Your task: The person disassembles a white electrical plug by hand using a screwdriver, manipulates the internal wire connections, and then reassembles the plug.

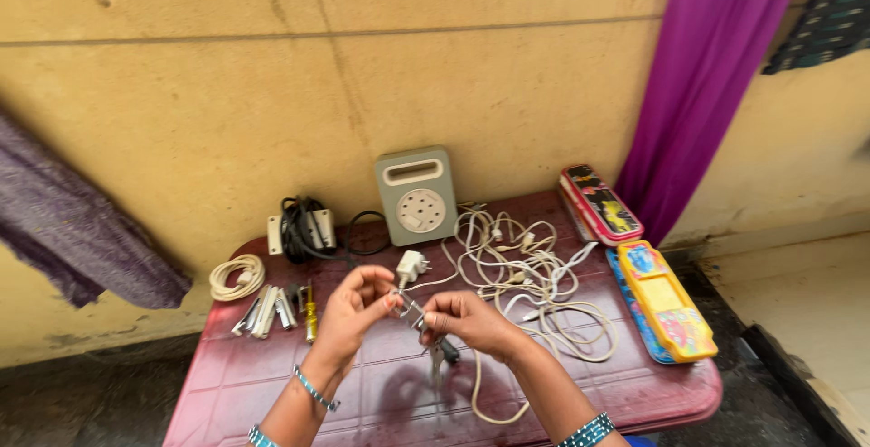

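Between the two sets of fingers, above the maroon worktop (272, 374), a thin white wire (410, 307) runs left-to-right, pinched by left hand (352, 307) and right hand (467, 320), both equally near.

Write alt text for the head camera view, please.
Two hands, left hand and right hand, pinch a thin white cable above a maroon plastic table. Behind lie tangled white cables, a grey socket box, and two pencil cases.

two pencil boxes (601, 202), one grey socket box (416, 195), one white charger plug (411, 266), one yellow-handled screwdriver (311, 316)
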